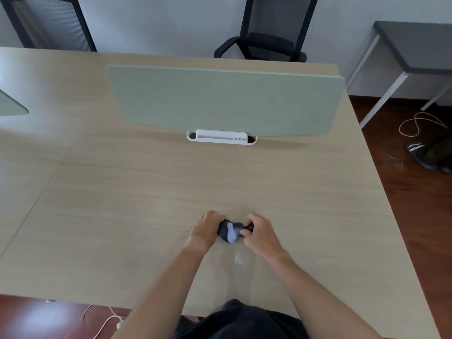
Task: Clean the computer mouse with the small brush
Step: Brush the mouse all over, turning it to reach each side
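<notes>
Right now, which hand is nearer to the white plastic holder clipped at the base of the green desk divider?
Right, slightly. The right hand sits almost straight below the white plastic holder; the left hand lies below and a little further left. Both are at the dark computer mouse.

Both forearms are bare all the way down, no sleeves, no watch or rings that I can spot on the left hand or right hand. Dark, black-looking clothing covers the lap.

Green divider upright on desk; office chair behind.
</notes>
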A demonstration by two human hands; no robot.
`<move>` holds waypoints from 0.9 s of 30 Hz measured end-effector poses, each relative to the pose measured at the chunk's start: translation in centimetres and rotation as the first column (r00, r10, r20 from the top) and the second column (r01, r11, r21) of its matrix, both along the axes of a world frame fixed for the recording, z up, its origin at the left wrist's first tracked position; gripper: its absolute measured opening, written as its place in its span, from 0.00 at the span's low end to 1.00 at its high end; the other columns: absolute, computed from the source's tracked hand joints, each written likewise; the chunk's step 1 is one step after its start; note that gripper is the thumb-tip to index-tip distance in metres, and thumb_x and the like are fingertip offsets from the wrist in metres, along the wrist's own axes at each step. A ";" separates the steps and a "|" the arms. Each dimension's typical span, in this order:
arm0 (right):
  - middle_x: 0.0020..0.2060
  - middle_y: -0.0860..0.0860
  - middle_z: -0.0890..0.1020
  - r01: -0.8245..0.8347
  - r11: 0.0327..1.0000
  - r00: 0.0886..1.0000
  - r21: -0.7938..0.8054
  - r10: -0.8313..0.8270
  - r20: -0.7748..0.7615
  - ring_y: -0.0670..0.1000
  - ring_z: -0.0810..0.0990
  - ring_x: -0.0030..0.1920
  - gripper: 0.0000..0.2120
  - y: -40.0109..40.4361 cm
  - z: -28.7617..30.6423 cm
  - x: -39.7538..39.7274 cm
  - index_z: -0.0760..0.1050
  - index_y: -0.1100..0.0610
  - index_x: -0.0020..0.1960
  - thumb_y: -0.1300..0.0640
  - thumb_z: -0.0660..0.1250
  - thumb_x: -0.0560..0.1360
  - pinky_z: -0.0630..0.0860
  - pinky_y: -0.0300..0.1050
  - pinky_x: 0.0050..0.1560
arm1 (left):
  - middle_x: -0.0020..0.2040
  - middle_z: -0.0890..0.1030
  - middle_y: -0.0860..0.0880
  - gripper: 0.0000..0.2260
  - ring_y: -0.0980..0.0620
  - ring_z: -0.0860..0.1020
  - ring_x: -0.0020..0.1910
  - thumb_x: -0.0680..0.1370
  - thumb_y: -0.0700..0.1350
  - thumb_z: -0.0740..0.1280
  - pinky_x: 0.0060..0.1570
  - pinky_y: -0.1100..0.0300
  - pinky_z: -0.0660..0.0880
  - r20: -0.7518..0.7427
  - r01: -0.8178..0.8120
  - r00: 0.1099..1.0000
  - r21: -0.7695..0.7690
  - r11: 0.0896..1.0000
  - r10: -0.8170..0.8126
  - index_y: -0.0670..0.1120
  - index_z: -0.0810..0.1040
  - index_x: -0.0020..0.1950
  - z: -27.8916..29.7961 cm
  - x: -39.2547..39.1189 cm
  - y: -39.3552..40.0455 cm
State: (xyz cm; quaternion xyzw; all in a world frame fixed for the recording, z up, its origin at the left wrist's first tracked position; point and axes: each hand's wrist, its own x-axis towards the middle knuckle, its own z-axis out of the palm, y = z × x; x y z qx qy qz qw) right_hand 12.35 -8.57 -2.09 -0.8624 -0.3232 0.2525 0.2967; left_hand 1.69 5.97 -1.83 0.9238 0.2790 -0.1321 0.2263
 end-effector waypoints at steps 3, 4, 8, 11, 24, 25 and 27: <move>0.34 0.49 0.77 0.196 0.979 0.981 0.045 -0.196 -0.008 0.51 0.75 0.38 0.07 -0.2 -0.1 1.0 0.69 0.54 0.38 0.62 0.66 0.71 0.73 0.47 0.37 | 0.52 0.76 0.44 0.14 0.41 0.77 0.52 0.71 0.31 0.58 0.43 0.55 0.70 -0.004 -0.014 1.000 0.010 1.000 0.014 0.44 0.76 0.52 0.0 -0.1 0.0; 0.34 0.49 0.76 0.237 0.970 0.971 0.055 -0.235 -0.034 0.51 0.75 0.36 0.08 -0.3 0.1 1.2 0.69 0.54 0.37 0.62 0.66 0.72 0.71 0.46 0.35 | 0.52 0.75 0.44 0.15 0.41 0.77 0.51 0.71 0.30 0.58 0.42 0.56 0.69 -0.006 -0.017 1.000 0.012 1.000 0.017 0.44 0.75 0.51 -0.1 -0.1 0.0; 0.31 0.49 0.76 0.192 0.981 0.979 0.026 -0.190 -0.080 0.50 0.74 0.34 0.09 -0.9 -0.1 0.1 0.68 0.55 0.36 0.59 0.66 0.73 0.71 0.46 0.34 | 0.52 0.75 0.44 0.15 0.42 0.76 0.51 0.71 0.30 0.58 0.42 0.56 0.69 0.005 -0.017 1.000 0.003 1.000 0.017 0.44 0.75 0.51 -0.2 -0.1 0.1; 0.28 0.48 0.73 0.143 0.990 0.985 -0.007 -0.143 -0.099 0.49 0.70 0.30 0.11 -1.6 -0.7 -1.0 0.66 0.54 0.33 0.60 0.67 0.71 0.68 0.45 0.31 | 0.50 0.74 0.45 0.14 0.42 0.77 0.49 0.70 0.29 0.58 0.42 0.54 0.72 0.004 -0.014 1.000 0.000 1.000 0.014 0.44 0.75 0.50 -0.2 0.0 0.1; 0.29 0.48 0.73 0.193 0.981 0.964 -0.007 -0.191 -0.185 0.48 0.69 0.29 0.10 -0.9 0.1 -0.9 0.67 0.57 0.33 0.62 0.67 0.70 0.67 0.42 0.30 | 0.52 0.74 0.45 0.16 0.42 0.76 0.51 0.71 0.29 0.58 0.45 0.54 0.72 -0.009 -0.062 0.998 -0.017 0.998 0.062 0.45 0.76 0.51 -0.1 0.1 -0.2; 0.29 0.49 0.73 0.166 0.986 0.967 -0.029 -0.169 -0.192 0.48 0.69 0.30 0.09 -1.2 -0.2 -1.0 0.68 0.58 0.33 0.62 0.67 0.68 0.67 0.42 0.30 | 0.53 0.74 0.45 0.16 0.42 0.76 0.51 0.71 0.29 0.58 0.44 0.54 0.72 -0.018 -0.073 0.997 -0.012 0.997 0.073 0.45 0.76 0.51 0.0 0.2 -0.2; 0.30 0.49 0.75 0.103 0.993 0.968 -0.051 -0.112 -0.225 0.48 0.70 0.30 0.07 -1.7 -0.2 -0.9 0.70 0.58 0.32 0.63 0.68 0.66 0.68 0.40 0.30 | 0.52 0.75 0.44 0.15 0.42 0.77 0.50 0.71 0.28 0.57 0.44 0.54 0.73 -0.027 -0.079 0.997 -0.001 0.997 0.079 0.44 0.76 0.50 0.1 0.4 -0.4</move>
